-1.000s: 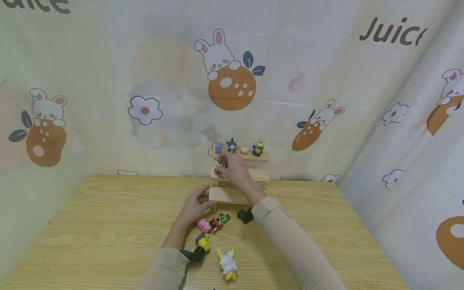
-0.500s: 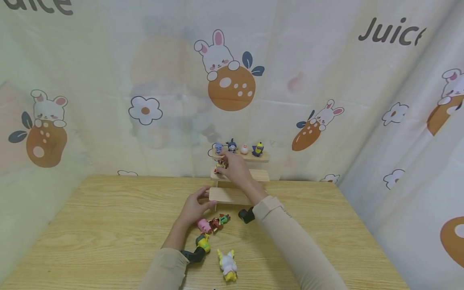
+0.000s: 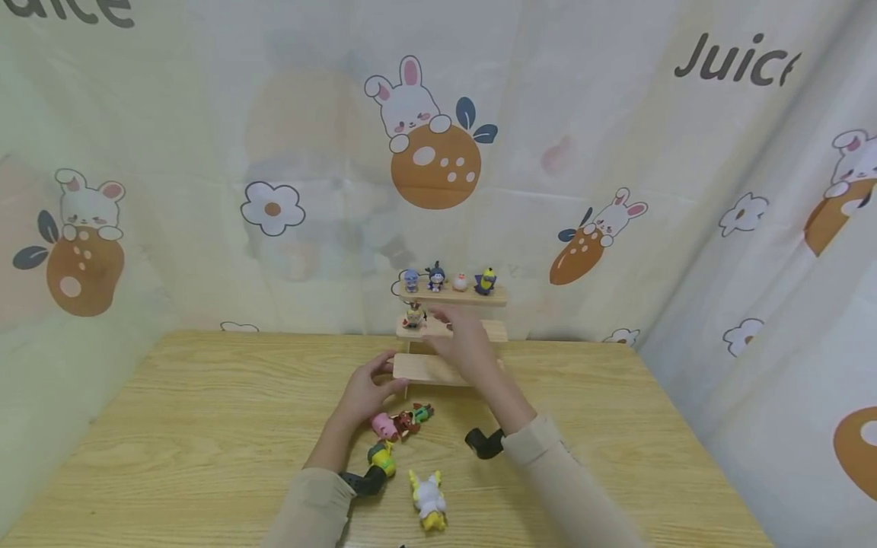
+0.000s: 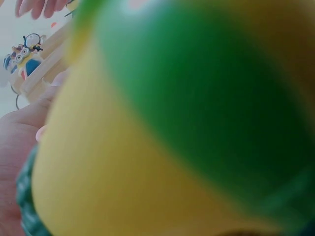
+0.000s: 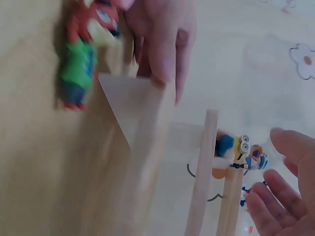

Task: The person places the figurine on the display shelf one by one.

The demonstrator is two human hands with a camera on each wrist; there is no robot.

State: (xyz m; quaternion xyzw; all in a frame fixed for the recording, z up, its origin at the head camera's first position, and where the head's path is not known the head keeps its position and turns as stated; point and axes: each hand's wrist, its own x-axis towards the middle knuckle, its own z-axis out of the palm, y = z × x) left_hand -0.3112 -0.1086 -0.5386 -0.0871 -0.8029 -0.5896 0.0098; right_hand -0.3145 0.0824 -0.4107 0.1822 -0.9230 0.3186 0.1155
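The right hand has let go of the small yellow figurine and drawn back toward the person, so the figurine now stands by itself at the left end of the middle step of the wooden stepped shelf. That placement looks finished, with the hand free again; its fingers are loosely spread and hold nothing, as the right wrist view also shows. The figurine is upright, yellow with blue below and goggle eyes, just beneath the four figurines on the top step. The left hand rests with its fingers on the left end of the bottom step, steadying it rather than gripping. On the wooden table near the hands lie a pink figurine, a red and green fox figurine, a green and yellow figurine and a white and yellow figurine
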